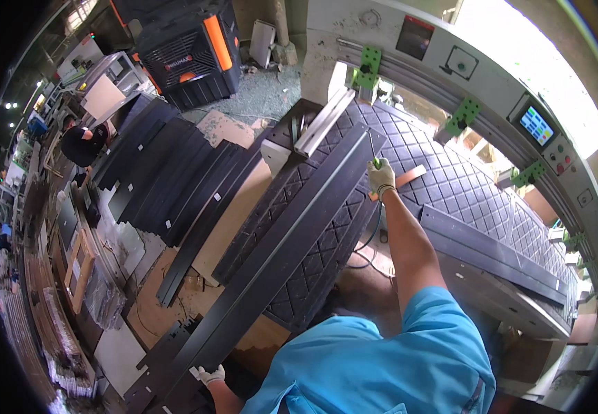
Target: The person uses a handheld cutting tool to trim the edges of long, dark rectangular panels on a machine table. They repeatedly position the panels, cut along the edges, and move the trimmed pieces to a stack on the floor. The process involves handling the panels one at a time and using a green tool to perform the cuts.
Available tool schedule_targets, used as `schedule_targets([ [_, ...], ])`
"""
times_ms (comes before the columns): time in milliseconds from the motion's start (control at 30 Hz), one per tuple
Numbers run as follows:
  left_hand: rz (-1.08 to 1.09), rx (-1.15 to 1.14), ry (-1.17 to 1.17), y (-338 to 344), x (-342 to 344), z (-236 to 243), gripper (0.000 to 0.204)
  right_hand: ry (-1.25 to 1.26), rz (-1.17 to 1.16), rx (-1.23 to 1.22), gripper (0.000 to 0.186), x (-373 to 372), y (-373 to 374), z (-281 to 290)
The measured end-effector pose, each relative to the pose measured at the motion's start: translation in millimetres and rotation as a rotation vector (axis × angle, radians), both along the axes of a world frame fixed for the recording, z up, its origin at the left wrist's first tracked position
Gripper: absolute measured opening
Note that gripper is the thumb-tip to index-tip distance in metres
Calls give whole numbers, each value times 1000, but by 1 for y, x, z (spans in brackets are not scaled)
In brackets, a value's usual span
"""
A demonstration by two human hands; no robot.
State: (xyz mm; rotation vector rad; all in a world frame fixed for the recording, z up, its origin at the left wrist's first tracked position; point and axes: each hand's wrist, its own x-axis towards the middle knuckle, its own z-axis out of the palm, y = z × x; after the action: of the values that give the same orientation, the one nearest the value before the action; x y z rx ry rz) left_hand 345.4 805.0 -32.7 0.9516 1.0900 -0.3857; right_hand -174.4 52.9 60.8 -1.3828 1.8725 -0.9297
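Note:
A long dark grey panel [271,259] with a lengthwise groove lies diagonally over a black quilted-pattern surface [333,238]. At its near end my left hand [209,375], in a white glove, grips the panel's edge; its fingers are partly hidden. My right hand [381,178], also gloved, is closed around a green-handled air blow gun [377,163]. The gun's thin nozzle points at the panel's far end. From below that hand a thin hose [380,224] curves down. An orange-brown strip [409,176] lies just beside the right hand.
A large machine beam [492,76] with green clamps [461,116] and a lit screen [536,125] arches at the right. Another dark panel [492,252] lies beneath it. Several dark panels [168,179] are spread at left. A black-and-orange machine [188,58] stands behind; a person [85,141] is far left.

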Motion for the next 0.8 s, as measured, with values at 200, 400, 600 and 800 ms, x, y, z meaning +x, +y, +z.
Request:
schedule_targets([
  [200, -110, 84, -131, 6, -12, -4, 42, -242, 43, 103, 25, -44, 137, -14],
  [400, -66, 183, -89, -4, -11, 4, 28, 57, 55, 193, 32, -137, 284, -75],
  [600, -34, 270, -11, -18, -11, 9, 27, 439, 237, 312, 33, -171, 303, -96],
  [800, -68, 169, 76, -15, -12, 13, 30, 323, 126, 125, 18, -166, 253, -112],
])
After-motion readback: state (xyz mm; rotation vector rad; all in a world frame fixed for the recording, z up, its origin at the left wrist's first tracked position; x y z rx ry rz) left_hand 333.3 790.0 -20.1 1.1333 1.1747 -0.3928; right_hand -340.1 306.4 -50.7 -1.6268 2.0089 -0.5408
